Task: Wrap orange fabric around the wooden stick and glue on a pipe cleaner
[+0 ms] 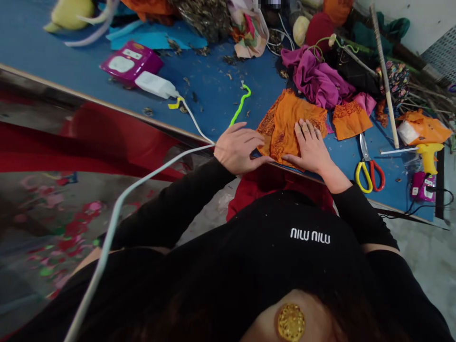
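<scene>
An orange patterned cloth (285, 118) lies at the front edge of the blue table, with some folds in it. My right hand (309, 147) rests flat on its right part, fingers spread. At the cloth's left edge is my left hand (240, 148), fingers stretched out and thumb apart, its fingertips at the fabric. A bright green fuzzy strip (241, 104) runs up from behind my left hand. To the right of my right hand lie a smaller orange cloth piece (352, 119) and scissors (369, 166) with one yellow and one red handle.
A purple power strip (131, 64) with a white plug sits on the left; its cable (142, 178) crosses before me. Purple cloth (317, 80) is heaped behind the orange one. A wooden stick (384, 76), a yellow glue gun (427, 156) and another purple power box (422, 186) are right.
</scene>
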Motion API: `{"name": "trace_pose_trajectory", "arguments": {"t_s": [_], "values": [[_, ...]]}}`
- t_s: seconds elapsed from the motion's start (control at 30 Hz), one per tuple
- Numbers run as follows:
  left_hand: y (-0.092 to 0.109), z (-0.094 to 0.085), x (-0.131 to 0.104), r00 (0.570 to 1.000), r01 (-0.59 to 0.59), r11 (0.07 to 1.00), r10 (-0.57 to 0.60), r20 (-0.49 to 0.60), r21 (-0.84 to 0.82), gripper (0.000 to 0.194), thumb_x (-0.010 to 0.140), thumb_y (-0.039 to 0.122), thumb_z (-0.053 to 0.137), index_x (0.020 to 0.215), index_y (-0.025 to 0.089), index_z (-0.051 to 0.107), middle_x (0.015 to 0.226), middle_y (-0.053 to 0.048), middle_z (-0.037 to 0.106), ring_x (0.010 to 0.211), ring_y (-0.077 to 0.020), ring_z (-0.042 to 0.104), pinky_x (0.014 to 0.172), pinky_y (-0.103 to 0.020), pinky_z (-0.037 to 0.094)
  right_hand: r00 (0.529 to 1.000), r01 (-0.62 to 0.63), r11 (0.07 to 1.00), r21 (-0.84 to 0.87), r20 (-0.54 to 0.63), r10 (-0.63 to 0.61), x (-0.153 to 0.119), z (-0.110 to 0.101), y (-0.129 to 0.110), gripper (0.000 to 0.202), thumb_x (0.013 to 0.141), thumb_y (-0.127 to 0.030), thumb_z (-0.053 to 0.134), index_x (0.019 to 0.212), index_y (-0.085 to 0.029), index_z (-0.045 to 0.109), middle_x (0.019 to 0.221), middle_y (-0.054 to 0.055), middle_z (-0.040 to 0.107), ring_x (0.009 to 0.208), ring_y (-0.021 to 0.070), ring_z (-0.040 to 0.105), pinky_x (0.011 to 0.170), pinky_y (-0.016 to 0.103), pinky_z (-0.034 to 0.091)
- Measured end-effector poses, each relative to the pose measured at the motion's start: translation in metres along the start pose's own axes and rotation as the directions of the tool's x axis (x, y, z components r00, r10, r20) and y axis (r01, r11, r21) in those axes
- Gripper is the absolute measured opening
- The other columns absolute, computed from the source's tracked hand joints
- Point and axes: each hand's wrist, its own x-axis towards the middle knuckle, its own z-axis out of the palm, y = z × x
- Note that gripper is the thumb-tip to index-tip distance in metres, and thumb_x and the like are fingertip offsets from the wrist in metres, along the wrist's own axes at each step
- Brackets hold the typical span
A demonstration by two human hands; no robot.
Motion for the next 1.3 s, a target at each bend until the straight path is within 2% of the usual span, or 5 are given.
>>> {"name": "trace_pose_trajectory", "arguments": {"t_s": [0.23,0.5,0.9,1.07,1.3], "values": [[0.002,0.012,0.007,0.956,-0.203,0.976,0.216,0.198,-0.08,0.073,0.101,0.059,0.061,0.157,0.012,0.061,0.162,-0.021,0.058,0.154,-0.0396,0.054,0.131,-0.06,0.038,1.0,-0.008,0.998,0.054,0.014,0.007,-0.001,0.0,-0.001,0.119,0.093,-0.087,0.051,0.174,-0.005,0.024,0.183,0.027,0.021,0.173,0.0417,0.017,0.139,0.065,0.013],[0.002,0.029,-0.001,0.966,-0.256,0.962,0.258,0.017,-0.092,0.064,0.103,0.065,0.062,0.148,0.02,0.07,0.149,-0.016,0.071,0.143,-0.0359,0.065,0.128,-0.058,0.044,0.985,0.052,0.969,0.24,-0.173,-0.01,-0.009,-0.003,0.012,0.105,0.095,-0.085,0.049,0.174,-0.018,0.029,0.181,0.019,0.034,0.169,0.0361,0.031,0.136,0.059,0.029],[0.024,0.037,0.007,0.927,-0.313,0.94,0.271,-0.26,-0.137,0.035,0.099,0.05,0.076,0.118,0.022,0.084,0.118,-0.012,0.085,0.106,-0.0311,0.083,0.1,-0.046,0.064,0.732,-0.473,0.844,0.255,-0.419,0.537,-0.035,-0.049,0.088,0.013,0.097,-0.025,0.066,0.085,-0.02,0.067,0.1,0.01,0.072,0.102,0.0227,0.06,0.1,0.044,0.045],[0.049,0.024,0.024,0.956,-0.122,0.935,0.019,-0.294,-0.334,0.026,0.103,0.044,0.071,0.113,0.024,0.085,0.115,-0.009,0.086,0.107,-0.0269,0.082,0.099,-0.041,0.064,0.614,0.021,0.459,0.888,-0.374,0.695,-0.036,-0.063,0.078,0.023,0.096,-0.04,0.058,0.078,-0.029,0.049,0.075,-0.003,0.059,0.079,0.0164,0.057,0.085,0.036,0.052],[0.073,0.015,0.083,0.955,0.085,0.502,-0.289,-0.074,-0.861,0.097,0.068,0.075,0.093,0.144,0.022,0.066,0.147,-0.015,0.07,0.138,-0.0358,0.066,0.109,-0.045,0.059,0.792,0.114,0.029,0.993,-0.108,0.601,-0.044,-0.066,0.037,0.031,0.081,-0.056,0.074,0.095,-0.029,0.066,0.101,0.001,0.08,0.097,0.023,0.074,0.08,0.039,0.065]]}}
